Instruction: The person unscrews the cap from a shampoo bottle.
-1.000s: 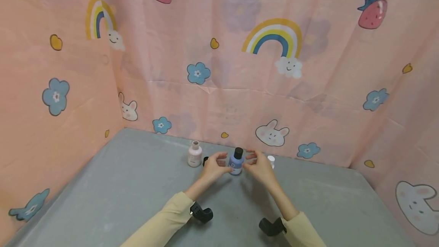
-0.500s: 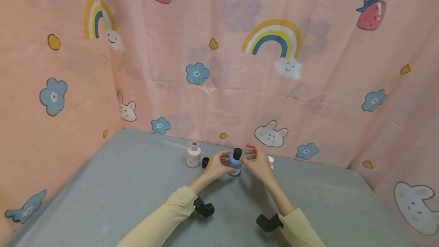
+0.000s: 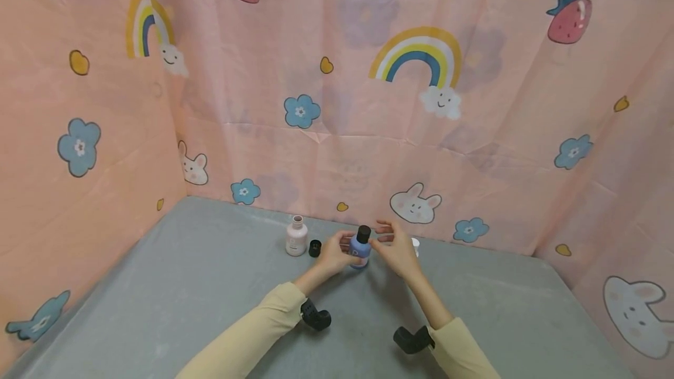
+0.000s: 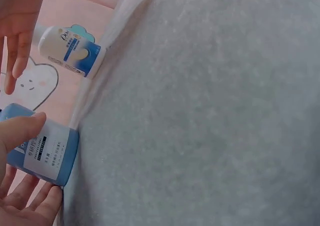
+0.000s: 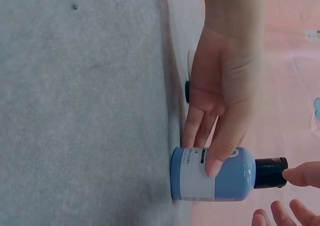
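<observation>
Blue bottle [image 5: 235,178] is gripped round its body by the left hand [image 3: 334,255], apparently for steadiness. Beside its black cap [image 5: 270,173], the right hand [image 3: 398,253] spreads loosely, holding nothing.

Observed grey counter [image 3: 221,309], fabric-covered, matte, faintly mottled. Found one tiny dark speck [image 5: 75,6] on it in the right wrist view. Logged near the back edge, left to right across the head view: pale pink bottle [image 3: 296,241], upright, mouth open; small black cap [image 3: 315,248], just beside it; blue bottle [image 3: 360,249] with black top [image 3: 363,234] and white label [image 4: 47,151], base on the counter, held round the body by the left hand [image 3: 334,255]; white bottle [image 4: 72,51] with blue on its label, upright, mostly hidden by the right hand [image 3: 399,253]. Noted soft shadows [image 3: 387,292] beneath both hands.
</observation>
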Demonstrator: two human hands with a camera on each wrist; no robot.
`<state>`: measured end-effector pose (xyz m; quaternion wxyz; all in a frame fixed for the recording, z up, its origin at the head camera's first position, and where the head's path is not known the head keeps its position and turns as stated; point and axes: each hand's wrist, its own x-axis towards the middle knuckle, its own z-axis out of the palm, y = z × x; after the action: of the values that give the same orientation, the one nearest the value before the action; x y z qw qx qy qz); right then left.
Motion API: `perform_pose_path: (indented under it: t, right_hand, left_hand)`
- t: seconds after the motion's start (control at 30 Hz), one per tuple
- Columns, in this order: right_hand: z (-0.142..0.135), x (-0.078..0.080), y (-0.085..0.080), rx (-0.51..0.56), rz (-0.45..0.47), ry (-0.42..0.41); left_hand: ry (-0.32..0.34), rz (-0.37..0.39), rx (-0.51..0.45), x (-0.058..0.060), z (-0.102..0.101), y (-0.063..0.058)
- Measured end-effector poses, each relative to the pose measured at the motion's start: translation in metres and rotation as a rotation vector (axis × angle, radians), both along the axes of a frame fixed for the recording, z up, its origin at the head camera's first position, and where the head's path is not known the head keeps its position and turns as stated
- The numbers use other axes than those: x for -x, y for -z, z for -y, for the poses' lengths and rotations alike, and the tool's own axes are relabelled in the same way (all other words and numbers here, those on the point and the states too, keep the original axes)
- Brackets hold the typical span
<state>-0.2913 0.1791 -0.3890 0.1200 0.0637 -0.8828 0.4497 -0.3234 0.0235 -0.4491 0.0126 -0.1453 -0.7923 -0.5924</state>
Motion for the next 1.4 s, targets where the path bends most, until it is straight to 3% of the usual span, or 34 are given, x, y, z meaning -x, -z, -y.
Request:
perform_pose_path:
  t: [0.67,1.03,1.4]
  right_hand:
    - [0.004,0.000,0.004,0.012,0.004,-0.014]
    - [0.007,0.000,0.000,0.016,0.039,0.006]
    - [0.010,0.003,0.003,0.025,0.013,0.032]
  left_hand:
    - [-0.054,-0.044,0.027,-0.001,-0.002,0.008]
    - [-0.153,-0.185,0.079,-0.002,-0.003,0.012]
    - [-0.161,-0.227,0.094,-0.004,-0.001,0.010]
